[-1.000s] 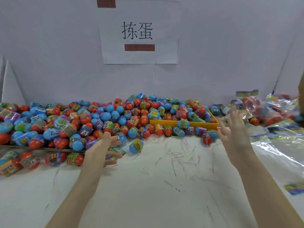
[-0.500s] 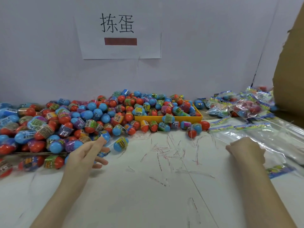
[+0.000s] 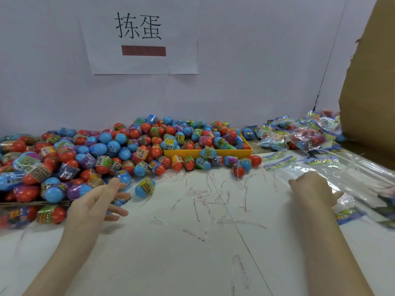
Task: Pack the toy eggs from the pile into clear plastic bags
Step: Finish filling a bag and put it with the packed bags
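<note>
White wall [image 3: 245, 71], paper sign [image 3: 139, 35], scuffed white table [image 3: 192, 253].

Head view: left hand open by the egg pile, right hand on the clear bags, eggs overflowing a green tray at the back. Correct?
Not quite. The tray is yellow-orange, not green, as the head view shows. The rest holds: the left hand is open by the egg pile, the right hand is on the clear bags, and eggs overflow the tray at the back.

Red-and-blue toy eggs [image 3: 102, 159], yellow tray [image 3: 226, 153], seemingly red-flecked white table [image 3: 192, 253]
</note>
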